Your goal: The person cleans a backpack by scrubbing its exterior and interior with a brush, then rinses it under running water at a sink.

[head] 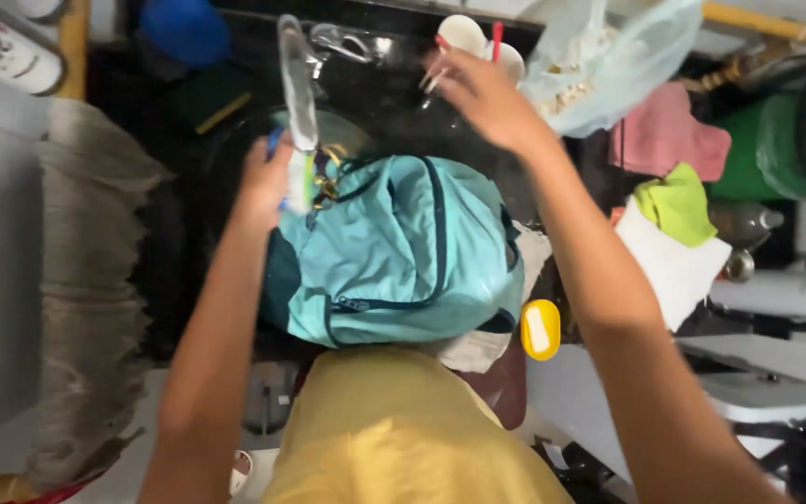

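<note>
I saw the person from above, and both arms were bare from the upper arm down: no sleeves, no watch, no bracelet that I could make out. The left hand (268, 177) and the right hand (482, 93) were gloveless, and I could tell no rings on the blurred fingers. Below the arms, the one garment I could see was a plain mustard-yellow top (403, 434), soft and creased, with no print or pattern showing on it.
</note>
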